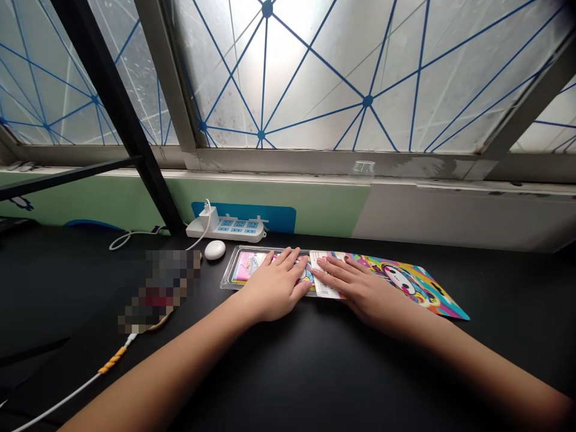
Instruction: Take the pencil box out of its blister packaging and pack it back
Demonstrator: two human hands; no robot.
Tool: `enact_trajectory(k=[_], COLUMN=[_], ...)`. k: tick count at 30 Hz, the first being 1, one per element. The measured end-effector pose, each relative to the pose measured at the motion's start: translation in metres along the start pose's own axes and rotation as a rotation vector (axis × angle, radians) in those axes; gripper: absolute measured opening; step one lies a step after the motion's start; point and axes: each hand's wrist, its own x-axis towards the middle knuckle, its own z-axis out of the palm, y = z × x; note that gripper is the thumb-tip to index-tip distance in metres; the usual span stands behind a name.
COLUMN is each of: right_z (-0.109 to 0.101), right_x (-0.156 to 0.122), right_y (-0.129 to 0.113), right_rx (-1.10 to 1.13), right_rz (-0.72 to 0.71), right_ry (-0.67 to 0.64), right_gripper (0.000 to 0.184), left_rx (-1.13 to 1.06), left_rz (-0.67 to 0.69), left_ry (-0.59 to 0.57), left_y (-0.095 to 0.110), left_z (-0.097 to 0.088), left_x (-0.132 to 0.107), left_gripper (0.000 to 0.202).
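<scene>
A clear plastic tray and a bright cartoon-printed card lie end to end on a black table, with a white barcode strip where they meet. The tray holds a pink-and-yellow printed card, and the cartoon card slants off to the right, showing a large round-eyed face. Whether the tray and the cartoon card are joined, I cannot tell.

The left hand lies open and flat, palm down, on the tray, its fingers spread across the right part. The right hand is also open and flat, on the cartoon card, with its fingertips on the white strip. Neither hand closes around anything, and the two nearly touch.

Just behind the tray sit a white oval object and a white power strip with a charger plugged in. To the left lies a pixelated, unreadable object, with a white cable running from it. Beyond are a green wall panel, a clear plastic cup on the sill, and a window marked with blue lines.
</scene>
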Motion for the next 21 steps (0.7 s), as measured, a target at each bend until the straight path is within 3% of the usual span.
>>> enact_trajectory(k=[3, 7, 10, 12, 15, 18, 21], right_z=[-0.001, 0.005, 0.005, -0.001, -0.016, -0.027, -0.015], right_x=[-0.019, -0.063, -0.095, -0.103, -0.094, -0.071, -0.047], right_y=[0.008, 0.032, 0.046, 0.042, 0.007, -0.053, -0.114], right_rx=[0.016, -0.008, -0.07, -0.136, -0.207, -0.16, -0.251], right_rz=[0.04, 0.126, 0.157, 0.104, -0.084, -0.213, -0.356], right_ry=[-0.001, 0.029, 0.116, 0.194, 0.299, 0.402, 0.451], right_gripper=[0.062, 0.068, 0.076, 0.079, 0.072, 0.057, 0.046], left_rx=[-0.02, 0.008, 0.028, 0.03, 0.039, 0.042, 0.013], left_rz=[-0.007, 0.002, 0.005, 0.002, -0.015, -0.03, -0.015], left_ry=[-0.014, -0.005, -0.013, -0.016, -0.004, 0.025, 0.038], left_y=[-0.001, -0.008, -0.016, -0.021, -0.021, -0.015, -0.005], left_z=[-0.002, -0.004, -0.007, -0.009, -0.008, -0.005, -0.003], left_x=[-0.001, -0.004, -0.007, -0.008, -0.007, -0.001, 0.009], left_gripper=[0.062, 0.061, 0.062, 0.062, 0.061, 0.06, 0.057])
